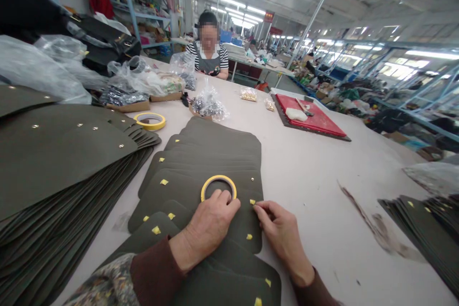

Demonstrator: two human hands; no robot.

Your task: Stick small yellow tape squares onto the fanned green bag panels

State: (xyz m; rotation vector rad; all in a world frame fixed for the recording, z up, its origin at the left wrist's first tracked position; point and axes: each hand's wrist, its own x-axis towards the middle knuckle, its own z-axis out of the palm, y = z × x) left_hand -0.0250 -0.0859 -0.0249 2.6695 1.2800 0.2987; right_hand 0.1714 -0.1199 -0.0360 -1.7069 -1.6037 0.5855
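My left hand (210,224) is closed on the near side of a roll of yellow tape (219,178). The roll rests over a spread of overlapping dark olive fabric panels (229,146). Thumb and forefinger of my right hand (281,232) are pinched at a small piece of yellow tape (252,202) by the right edge of one panel. More yellow tape pieces (164,182) dot both sides of the panels. A small metal stud (252,179) shows on the panel just beyond my right fingertips.
A thick stack of olive panels (64,153) with metal studs fills the left. Beyond are another yellow tape roll (158,124), bagged hardware (208,104) and a red board (315,119) holding a hammer. More panels (423,229) lie right. Across the table sits a person (208,57).
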